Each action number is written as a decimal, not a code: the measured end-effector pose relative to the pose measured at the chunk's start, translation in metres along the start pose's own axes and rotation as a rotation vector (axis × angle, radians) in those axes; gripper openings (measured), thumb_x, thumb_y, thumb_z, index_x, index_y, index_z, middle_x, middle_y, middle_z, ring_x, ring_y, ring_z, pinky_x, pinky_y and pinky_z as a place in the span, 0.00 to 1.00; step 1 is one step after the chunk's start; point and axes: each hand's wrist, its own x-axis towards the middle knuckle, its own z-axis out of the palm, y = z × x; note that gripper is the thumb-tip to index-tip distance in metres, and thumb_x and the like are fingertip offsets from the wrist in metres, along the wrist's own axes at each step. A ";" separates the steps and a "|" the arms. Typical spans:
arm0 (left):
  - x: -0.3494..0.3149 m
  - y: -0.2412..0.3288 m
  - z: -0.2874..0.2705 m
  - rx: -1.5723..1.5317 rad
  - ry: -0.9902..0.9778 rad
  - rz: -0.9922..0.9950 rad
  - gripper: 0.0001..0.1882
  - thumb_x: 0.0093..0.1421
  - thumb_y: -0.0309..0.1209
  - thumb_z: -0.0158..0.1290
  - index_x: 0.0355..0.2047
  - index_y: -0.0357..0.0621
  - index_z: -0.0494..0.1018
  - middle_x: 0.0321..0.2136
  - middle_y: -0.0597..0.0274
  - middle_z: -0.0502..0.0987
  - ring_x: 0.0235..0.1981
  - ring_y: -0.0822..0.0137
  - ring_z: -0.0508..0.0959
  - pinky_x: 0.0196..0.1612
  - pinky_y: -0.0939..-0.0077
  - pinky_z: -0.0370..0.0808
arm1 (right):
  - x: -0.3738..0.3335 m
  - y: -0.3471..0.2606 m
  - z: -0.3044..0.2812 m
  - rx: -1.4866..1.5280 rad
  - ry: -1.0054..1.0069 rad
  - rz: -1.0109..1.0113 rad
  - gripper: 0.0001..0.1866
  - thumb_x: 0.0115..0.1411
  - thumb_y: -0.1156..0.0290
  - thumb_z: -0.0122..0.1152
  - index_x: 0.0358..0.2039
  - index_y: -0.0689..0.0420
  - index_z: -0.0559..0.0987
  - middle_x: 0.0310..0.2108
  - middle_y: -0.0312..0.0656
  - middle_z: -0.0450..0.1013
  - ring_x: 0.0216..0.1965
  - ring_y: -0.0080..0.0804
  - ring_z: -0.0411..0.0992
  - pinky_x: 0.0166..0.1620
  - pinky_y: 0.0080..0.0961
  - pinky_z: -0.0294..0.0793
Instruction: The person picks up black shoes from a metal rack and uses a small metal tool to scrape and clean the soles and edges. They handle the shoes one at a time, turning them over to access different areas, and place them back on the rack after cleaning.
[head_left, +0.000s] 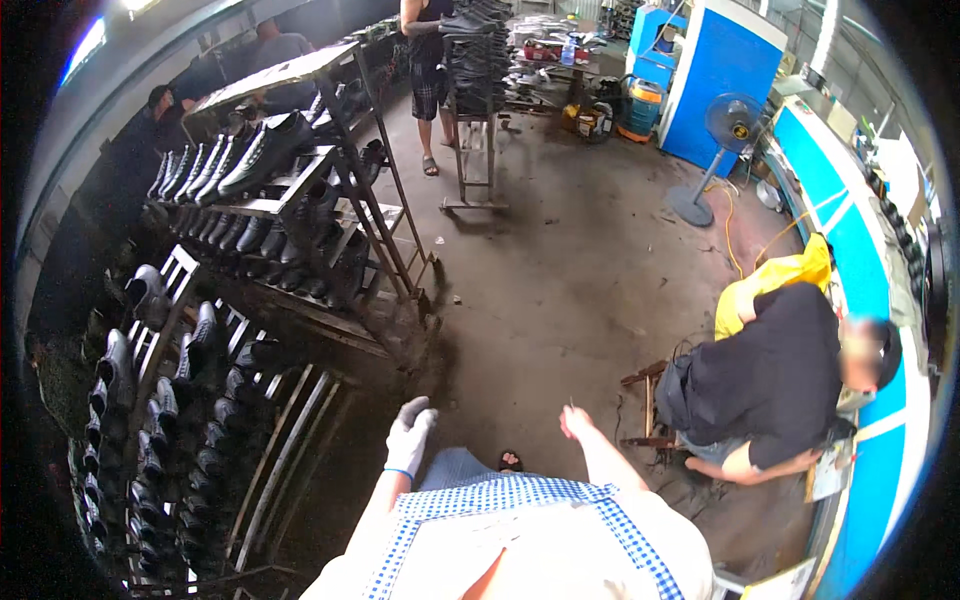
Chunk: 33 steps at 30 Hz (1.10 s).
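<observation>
My left hand point(409, 440) wears a white glove with grey fingertips. It is raised in front of my body with its fingers stretched out, and I see nothing in it. My right hand point(576, 422) is bare and closed, with its fingers pinched together. A thin sliver shows at its fingertips, too small to name. Both hands are in the air, apart from any surface. A blue-and-white checked apron point(500, 492) covers my front. Nearest to my left hand is a metal rack point(290, 470) with rows of dark shoes point(205, 420).
A taller shoe rack point(330, 160) stands ahead on the left. Farther off, a person point(428, 90) stands beside a loaded rack point(475, 160). At right, a person in a dark shirt point(765, 370) sits bent toward a blue-and-white bench point(870, 300). A fan point(690, 205) and yellow cable point(732, 235) are beyond.
</observation>
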 end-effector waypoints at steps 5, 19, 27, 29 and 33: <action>0.107 0.011 -0.003 -0.059 0.010 0.002 0.19 0.61 0.30 0.54 0.52 0.37 0.70 0.40 0.59 0.78 0.36 0.73 0.77 0.42 0.79 0.74 | 0.089 -0.232 -0.022 0.189 0.173 -0.299 0.23 0.68 0.51 0.43 0.26 0.54 0.76 0.14 0.31 0.67 0.11 0.19 0.60 0.14 0.21 0.58; 0.368 0.095 0.005 -0.127 -0.129 -0.008 0.16 0.60 0.29 0.54 0.47 0.35 0.73 0.36 0.59 0.79 0.35 0.73 0.77 0.40 0.80 0.74 | 0.235 -0.625 -0.143 0.565 0.272 -0.605 0.26 0.66 0.45 0.44 0.30 0.53 0.80 0.15 0.29 0.68 0.11 0.16 0.60 0.12 0.17 0.53; 0.416 0.159 0.029 -0.224 -0.007 -0.141 0.14 0.62 0.28 0.52 0.47 0.36 0.72 0.39 0.57 0.79 0.39 0.71 0.78 0.43 0.79 0.75 | 0.331 -0.820 -0.272 0.216 1.144 -0.813 0.30 0.63 0.40 0.47 0.29 0.58 0.78 0.27 0.45 0.77 0.35 0.51 0.74 0.38 0.44 0.70; 0.437 0.163 0.039 -0.313 -0.028 -0.148 0.15 0.62 0.29 0.53 0.49 0.36 0.72 0.39 0.57 0.78 0.37 0.72 0.77 0.43 0.79 0.75 | 0.334 -0.838 -0.289 0.139 1.265 -0.911 0.28 0.64 0.41 0.44 0.36 0.52 0.80 0.34 0.46 0.78 0.43 0.51 0.74 0.45 0.43 0.71; 0.497 0.218 0.083 -0.304 -0.161 -0.108 0.16 0.63 0.31 0.52 0.49 0.38 0.71 0.38 0.58 0.78 0.37 0.73 0.77 0.42 0.81 0.74 | 0.340 -0.843 -0.311 0.165 1.054 -0.757 0.36 0.59 0.31 0.37 0.46 0.46 0.79 0.44 0.51 0.76 0.49 0.53 0.71 0.49 0.42 0.70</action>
